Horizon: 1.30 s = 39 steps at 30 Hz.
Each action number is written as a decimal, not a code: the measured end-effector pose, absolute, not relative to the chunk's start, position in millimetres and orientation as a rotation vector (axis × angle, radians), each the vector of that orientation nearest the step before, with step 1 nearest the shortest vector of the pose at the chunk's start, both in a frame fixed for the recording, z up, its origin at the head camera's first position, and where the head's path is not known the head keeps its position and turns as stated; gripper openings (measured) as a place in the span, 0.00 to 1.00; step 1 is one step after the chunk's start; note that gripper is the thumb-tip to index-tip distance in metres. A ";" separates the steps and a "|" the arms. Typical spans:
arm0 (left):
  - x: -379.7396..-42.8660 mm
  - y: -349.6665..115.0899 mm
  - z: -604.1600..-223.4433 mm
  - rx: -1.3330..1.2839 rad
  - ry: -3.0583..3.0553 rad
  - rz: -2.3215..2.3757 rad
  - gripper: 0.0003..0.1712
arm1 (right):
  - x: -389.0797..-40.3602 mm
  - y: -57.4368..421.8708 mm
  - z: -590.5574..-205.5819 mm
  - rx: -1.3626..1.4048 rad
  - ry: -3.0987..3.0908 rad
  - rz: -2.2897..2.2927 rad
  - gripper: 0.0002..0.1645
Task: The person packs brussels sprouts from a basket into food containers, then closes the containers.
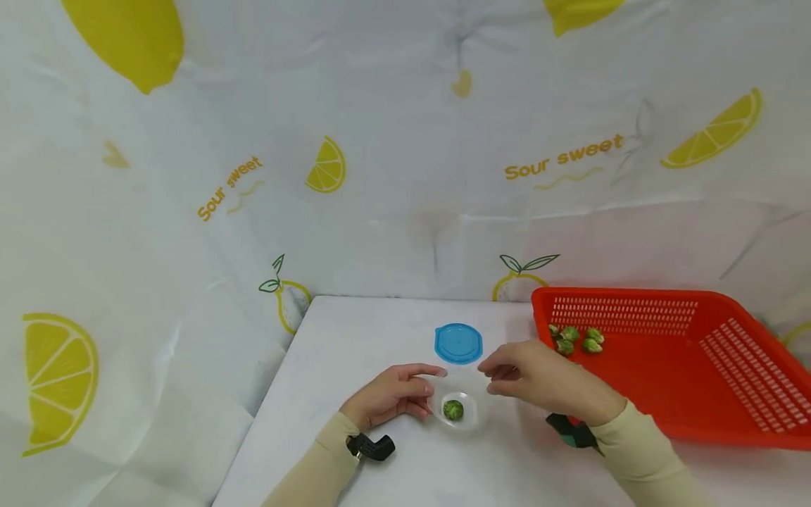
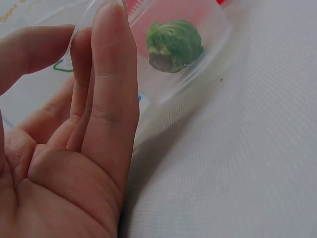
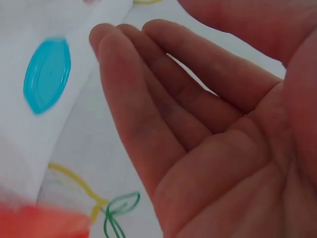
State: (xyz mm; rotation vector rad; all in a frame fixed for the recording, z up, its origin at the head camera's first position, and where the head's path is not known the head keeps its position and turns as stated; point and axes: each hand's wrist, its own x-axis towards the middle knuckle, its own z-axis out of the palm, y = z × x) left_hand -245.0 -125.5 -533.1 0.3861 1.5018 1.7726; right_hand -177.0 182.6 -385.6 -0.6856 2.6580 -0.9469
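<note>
A clear plastic container (image 1: pixel 474 418) stands tilted on the white table with one Brussels sprout (image 1: pixel 453 410) inside. My left hand (image 1: pixel 394 394) pinches the container's left edge between thumb and fingers. In the left wrist view the see-through wall passes between the fingertips, and the sprout (image 2: pixel 174 45) shows its pale cut stem. On the container's right side, my right hand (image 1: pixel 548 377) hovers with loosely bent fingers. Nothing lies in its palm (image 3: pixel 218 163) in the right wrist view. A blue lid (image 1: pixel 459 343) lies flat just behind the container.
A large red slotted basket (image 1: pixel 659 401) takes up the right of the table. Several Brussels sprouts (image 1: pixel 569 334) sit in its far left corner. Behind the table hangs a white lemon-print cloth (image 1: pixel 405 183). The table's left edge runs beside the left forearm.
</note>
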 end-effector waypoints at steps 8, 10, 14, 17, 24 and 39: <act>-248.1 -134.7 -532.3 0.381 1.525 1.774 0.28 | -191.7 250.6 -360.9 -0.582 2.769 -0.755 0.18; -248.8 -137.1 -532.4 0.382 1.530 1.775 0.29 | -198.6 265.5 -362.9 -0.579 2.742 -0.748 0.17; -249.6 -139.4 -532.0 0.377 1.530 1.785 0.28 | -212.1 289.8 -374.1 -0.580 2.685 -0.746 0.17; -248.1 -139.2 -531.3 0.368 1.519 1.793 0.28 | -220.7 302.9 -384.5 -0.535 2.632 -0.773 0.18; -241.9 -135.4 -532.4 0.363 1.489 1.798 0.28 | -235.5 322.0 -409.5 -0.485 2.518 -0.868 0.20; -241.9 -125.3 -530.7 0.392 1.479 1.782 0.28 | -243.7 334.4 -426.6 -0.437 2.534 -0.797 0.15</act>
